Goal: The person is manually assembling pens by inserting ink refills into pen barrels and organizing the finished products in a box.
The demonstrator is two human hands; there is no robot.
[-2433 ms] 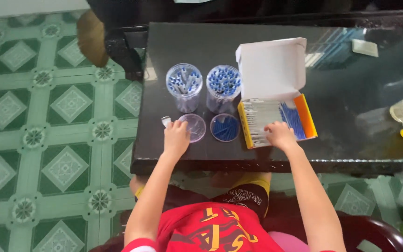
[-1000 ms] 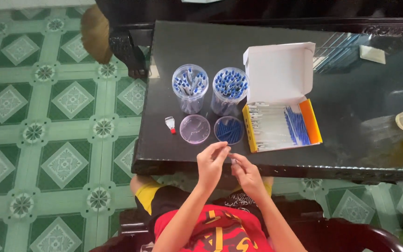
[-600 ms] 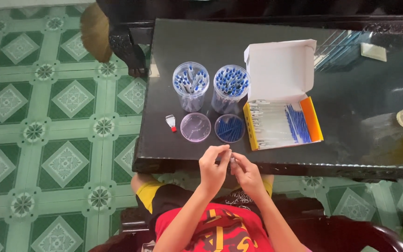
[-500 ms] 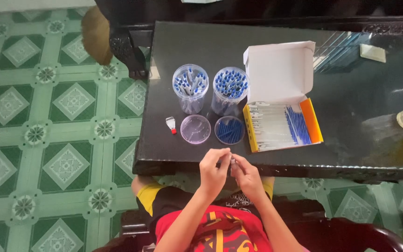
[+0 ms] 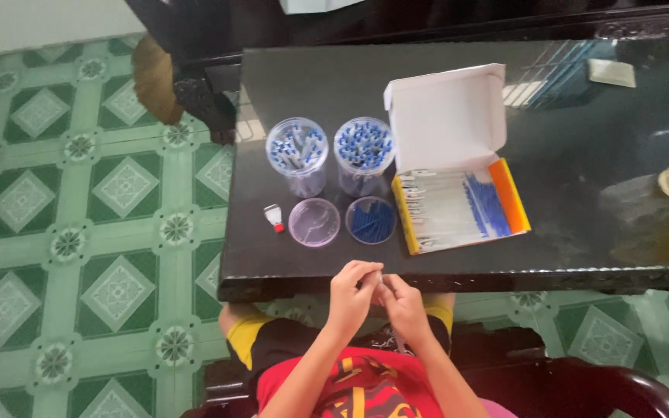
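Held left hand [image 5: 352,290] and right hand [image 5: 404,303] together just off the near edge of the desk [image 5: 582,232], above the lap. Pinched a small pale piece [image 5: 381,279] between the fingers of both hands, clenched tight on it; possibly one of the thin sticks from the open box [image 5: 458,209], though too small to tell. Judged the main risk a slip: held over open air rather than over the desk, so likely to drop into the lap or onto the tiled floor [image 5: 79,232] if the pinch loosened. Judged a second risk in any reach forward: clear dish [image 5: 314,222], blue-filled dish [image 5: 371,220] and small red-capped bottle [image 5: 273,217] near the edge, easily knocked off.
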